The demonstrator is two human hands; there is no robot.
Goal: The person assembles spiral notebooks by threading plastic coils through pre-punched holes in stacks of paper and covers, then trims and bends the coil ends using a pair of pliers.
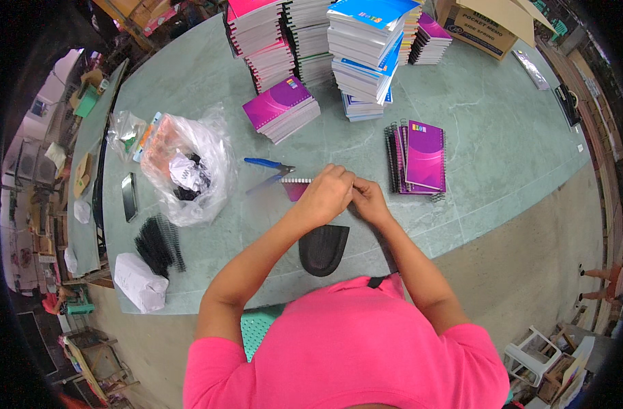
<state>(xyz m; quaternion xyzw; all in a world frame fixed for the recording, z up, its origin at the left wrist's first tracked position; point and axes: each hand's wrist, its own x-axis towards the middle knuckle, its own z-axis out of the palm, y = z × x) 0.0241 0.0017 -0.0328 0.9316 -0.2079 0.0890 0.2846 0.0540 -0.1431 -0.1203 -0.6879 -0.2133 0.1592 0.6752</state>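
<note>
My left hand (330,195) lies across a purple notebook (295,191), hiding most of it. A row of punched holes shows along the notebook's far edge. My right hand (370,202) meets the left one at the notebook's right end, fingertips closed together. Whatever the fingers pinch there is too small or hidden to make out. Just beyond the notebook's left end are blue-handled cutting pliers (269,164), beside a clear plastic sheet (263,198). Nearer to me lies a black rounded pad (323,249). Right of my hands sits a small stack of coil-bound purple notebooks (424,155).
Tall stacks of notebooks (367,61) stand at the back, with a purple stack (282,109) before them. On the left are a plastic bag (188,170), a phone (129,197), black coils (158,243) and a white bundle (141,281). A cardboard box (485,28) is back right.
</note>
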